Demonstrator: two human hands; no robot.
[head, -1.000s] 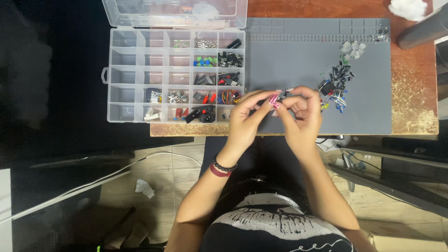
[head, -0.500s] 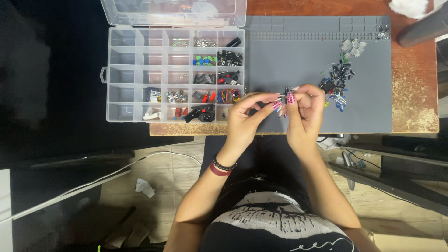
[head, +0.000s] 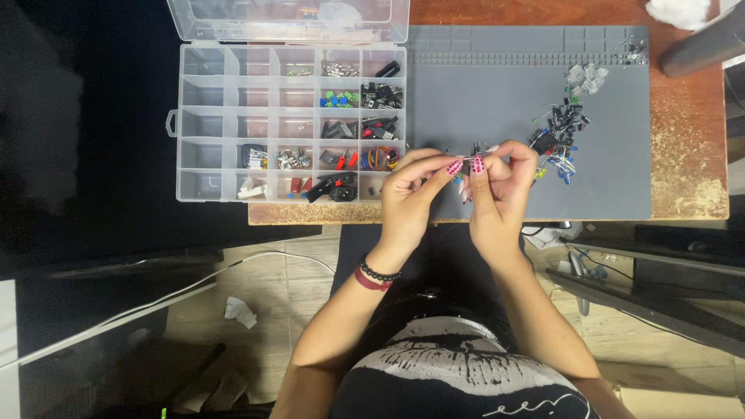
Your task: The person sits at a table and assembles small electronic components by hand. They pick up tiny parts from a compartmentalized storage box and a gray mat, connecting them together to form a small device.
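— Desk first, what do you see?

— I see a worn wooden table (head: pixel 691 167), a grey work mat (head: pixel 504 101) over most of it, and a clear compartment organizer (head: pixel 209 124) at the mat's left edge, lid open, its cells part filled with small parts.

— Anything crowding the hands?

— I see a loose pile of electronic components (head: pixel 560 132) on the mat just right of them, and a white wad (head: pixel 683 11) at the far right corner. Below the table there's wood flooring with a white cable (head: pixel 178 291).

— And the hands?

— Left hand (head: pixel 411 194) and right hand (head: pixel 500 186) meet over the mat's near edge, fingertips pinched shut on a small dark component (head: pixel 471 154) held between them.
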